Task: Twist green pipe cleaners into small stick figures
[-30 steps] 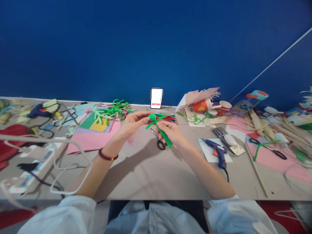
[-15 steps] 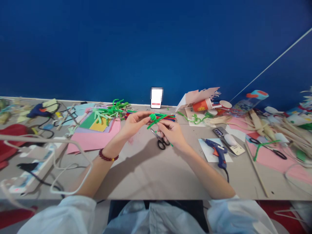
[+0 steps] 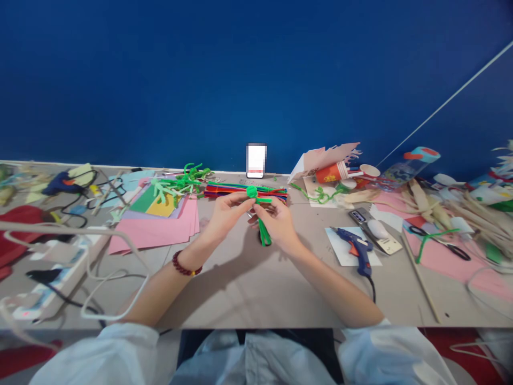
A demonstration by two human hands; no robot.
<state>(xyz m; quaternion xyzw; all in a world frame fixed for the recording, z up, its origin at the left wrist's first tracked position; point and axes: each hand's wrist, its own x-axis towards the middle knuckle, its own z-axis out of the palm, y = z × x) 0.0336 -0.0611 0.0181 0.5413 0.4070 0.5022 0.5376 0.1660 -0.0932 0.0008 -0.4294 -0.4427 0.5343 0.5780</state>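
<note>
Between both hands is a figure of green pipe cleaners [image 3: 252, 192], with a coiled round top and several long ends hanging below. My left hand [image 3: 227, 213] pinches it just under the coil, thumb and index finger closed. My right hand [image 3: 279, 219] grips the same piece from the other side, its thumb tip close to the left one. The hanging strands pass down beside my right palm. Scissors lie on the table under the hands, mostly hidden by them. Behind the hands a bundle of red, blue and green pipe cleaners [image 3: 224, 190] lies on the table.
A phone [image 3: 255, 160] leans against the blue wall. At left are pink paper sheets [image 3: 156, 230], green pipe-cleaner shapes [image 3: 188, 179] and a power strip [image 3: 60, 272]. To the right lie a blue glue gun [image 3: 356, 246], another phone [image 3: 358, 216], paper cups [image 3: 334, 172] and a wooden stick [image 3: 420, 278].
The green strands have swung to hang more straight down. My left hand has shifted right and lower, closer to my right hand. The coloured bundle behind shows more, the scissors less.
</note>
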